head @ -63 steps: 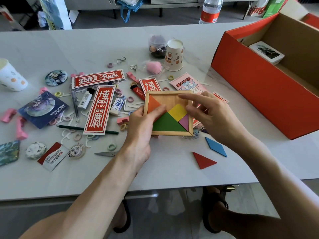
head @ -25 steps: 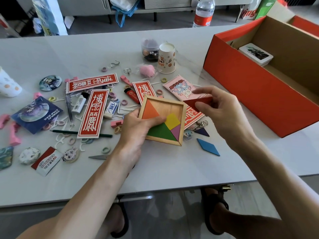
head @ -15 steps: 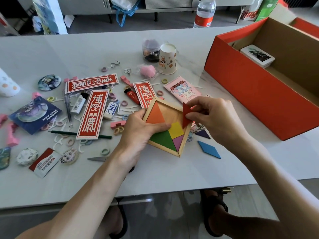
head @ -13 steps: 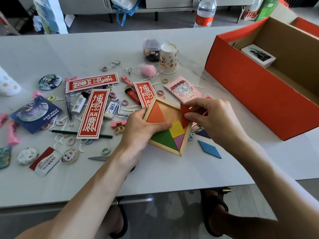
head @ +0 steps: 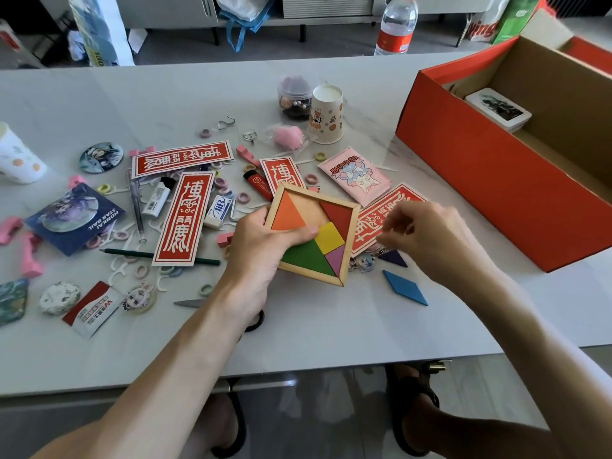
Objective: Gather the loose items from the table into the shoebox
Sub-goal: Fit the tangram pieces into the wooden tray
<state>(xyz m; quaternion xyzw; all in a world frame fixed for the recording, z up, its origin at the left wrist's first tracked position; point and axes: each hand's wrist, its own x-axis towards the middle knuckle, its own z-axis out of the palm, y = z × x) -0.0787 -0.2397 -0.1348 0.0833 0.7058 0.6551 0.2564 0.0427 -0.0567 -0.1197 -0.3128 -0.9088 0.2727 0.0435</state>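
Note:
My left hand (head: 261, 246) grips a wooden tangram tray (head: 351, 246) by its lower left side, tilted like a diamond above the table. Orange, green, yellow, pink and red pieces lie in the tray; the red triangle (head: 337, 215) sits in its upper right corner. My right hand (head: 427, 236) hovers just right of the tray with loosely curled fingers holding nothing. Under that hand lie a purple triangle (head: 395, 258) and a blue parallelogram (head: 405, 288) on the table. The orange shoebox (head: 480, 180) stands open at the right with a card deck (head: 498, 109) inside.
Red paper strips (head: 185, 220), a pink packet (head: 359, 175), a paper cup (head: 326, 114), a lighter (head: 258, 187), an eraser (head: 218, 210), a pencil (head: 159, 256), badges, hair rings and pink clips litter the table's left and middle. A water bottle (head: 395, 24) stands at the far edge.
My right hand set the red triangle into the tray's upper right corner, let go of it and drew back to the right. My left hand kept hold of the tray.

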